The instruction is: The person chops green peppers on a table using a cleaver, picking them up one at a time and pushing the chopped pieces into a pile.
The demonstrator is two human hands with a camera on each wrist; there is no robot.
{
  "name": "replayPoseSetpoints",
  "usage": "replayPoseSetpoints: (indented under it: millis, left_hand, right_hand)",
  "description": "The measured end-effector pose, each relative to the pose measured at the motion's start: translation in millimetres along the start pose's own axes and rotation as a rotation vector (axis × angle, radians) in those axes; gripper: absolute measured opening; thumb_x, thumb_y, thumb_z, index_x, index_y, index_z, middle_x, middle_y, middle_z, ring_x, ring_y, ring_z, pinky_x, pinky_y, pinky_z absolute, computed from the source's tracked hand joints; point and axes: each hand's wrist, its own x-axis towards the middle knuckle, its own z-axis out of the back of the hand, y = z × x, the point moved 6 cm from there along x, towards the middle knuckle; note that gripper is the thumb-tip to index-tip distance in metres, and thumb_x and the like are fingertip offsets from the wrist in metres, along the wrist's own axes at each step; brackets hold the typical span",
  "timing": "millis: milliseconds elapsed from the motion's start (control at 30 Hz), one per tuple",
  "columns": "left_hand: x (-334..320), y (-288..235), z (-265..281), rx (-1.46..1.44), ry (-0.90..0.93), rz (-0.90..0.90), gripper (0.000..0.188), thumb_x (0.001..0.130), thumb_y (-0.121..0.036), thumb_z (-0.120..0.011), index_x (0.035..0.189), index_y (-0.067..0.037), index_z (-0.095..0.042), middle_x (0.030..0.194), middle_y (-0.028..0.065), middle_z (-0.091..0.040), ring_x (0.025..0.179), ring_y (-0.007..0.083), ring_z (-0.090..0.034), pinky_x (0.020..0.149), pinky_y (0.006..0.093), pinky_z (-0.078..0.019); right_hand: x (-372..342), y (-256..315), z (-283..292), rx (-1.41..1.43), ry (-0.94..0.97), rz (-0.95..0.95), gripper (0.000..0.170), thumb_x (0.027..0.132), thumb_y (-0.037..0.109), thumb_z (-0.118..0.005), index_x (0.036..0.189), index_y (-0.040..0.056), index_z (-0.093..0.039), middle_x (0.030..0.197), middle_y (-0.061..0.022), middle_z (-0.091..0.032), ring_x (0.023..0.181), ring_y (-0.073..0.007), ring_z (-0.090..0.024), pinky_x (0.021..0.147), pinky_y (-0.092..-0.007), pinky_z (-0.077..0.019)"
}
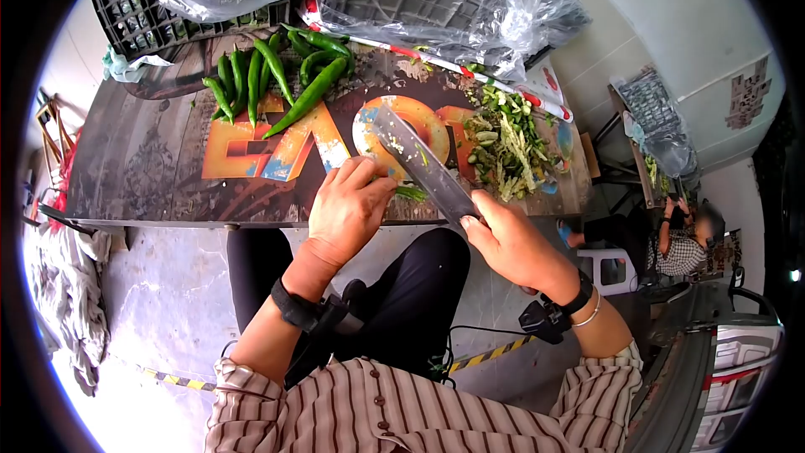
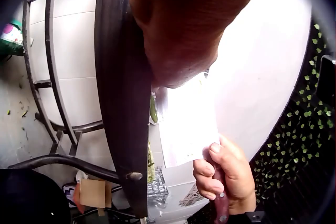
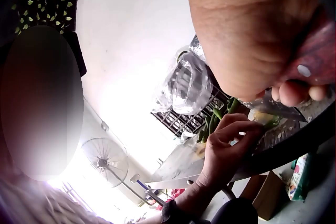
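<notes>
Near the table's (image 1: 134, 176) front edge, my left hand (image 1: 350, 205) pinches a green pepper piece (image 1: 411, 193), while my right hand (image 1: 510, 236) grips the knife (image 1: 429, 169) firmly by its handle. Whole peppers (image 1: 309, 108) lie toward the far left corner; chopped bits (image 1: 513, 155) heap near the right edge.

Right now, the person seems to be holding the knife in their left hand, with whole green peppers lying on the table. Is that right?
Not quite: the knife is in the person's right hand, not the left, as the head view shows. The whole green peppers do lie on the table, as you said.
</notes>
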Motion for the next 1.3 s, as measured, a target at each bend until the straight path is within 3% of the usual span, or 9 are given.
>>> replayPoseSetpoints:
  millis: [267, 867, 1167, 1233, 1300]
  left_hand:
    - [0.6, 0.4, -0.4, -0.019, 0.018, -0.008, 0.009, 0.076, -0.013, -0.071, 0.085, -0.012, -0.068, 0.093, -0.0011, -0.059, 0.092, 0.0224, -0.057, 0.078, 0.0351, -0.0491]
    - [2.7, -0.7, 1.1, -0.017, 0.016, 0.025, 0.008, 0.075, -0.013, -0.072, 0.082, -0.011, -0.068, 0.092, -0.001, -0.061, 0.092, 0.0218, -0.059, 0.077, 0.0343, -0.0509]
    - [2.5, 1.0, -0.3, -0.066, 0.046, 0.037, 0.008, 0.074, -0.013, -0.072, 0.08, -0.011, -0.068, 0.09, -0.0008, -0.061, 0.088, 0.0225, -0.059, 0.074, 0.0345, -0.0506]
    - [3.8, 0.8, -0.2, -0.056, 0.044, 0.046, 0.008, 0.074, -0.012, -0.071, 0.081, -0.011, -0.067, 0.09, -0.0004, -0.061, 0.088, 0.0227, -0.059, 0.073, 0.0343, -0.0504]
    - [3.5, 0.0, -0.2, -0.063, 0.033, 0.037, 0.009, 0.074, -0.012, -0.071, 0.082, -0.011, -0.067, 0.09, -0.0002, -0.061, 0.087, 0.0228, -0.059, 0.073, 0.0342, -0.0504]
  right_hand:
    - [-0.4, -1.8, 3.3, 0.104, 0.012, -0.123, 0.018, 0.092, 0.012, -0.055, 0.091, -0.0022, -0.044, 0.06, -0.0215, -0.044, 0.053, -0.0331, -0.033, 0.05, -0.04, -0.0364]
    - [2.3, 7.9, -4.4, -0.004, 0.144, -0.096, 0.019, 0.094, 0.014, -0.052, 0.093, -0.0021, -0.041, 0.065, -0.0247, -0.053, 0.06, -0.0441, -0.052, 0.054, -0.0457, -0.0399]
    - [16.7, 0.4, -20.9, -0.015, 0.105, -0.055, 0.021, 0.093, 0.014, -0.053, 0.09, -0.0032, -0.042, 0.068, -0.0262, -0.054, 0.066, -0.0462, -0.054, 0.058, -0.0493, -0.0402]
    - [32.8, 5.8, -23.4, -0.085, 0.034, 0.066, 0.021, 0.093, 0.014, -0.053, 0.089, -0.0033, -0.042, 0.07, -0.0267, -0.055, 0.068, -0.0457, -0.055, 0.059, -0.0497, -0.0407]
    - [41.4, 1.5, -27.6, -0.106, 0.024, 0.049, 0.021, 0.093, 0.015, -0.053, 0.089, -0.0032, -0.043, 0.07, -0.0264, -0.055, 0.067, -0.0452, -0.055, 0.058, -0.0495, -0.0409]
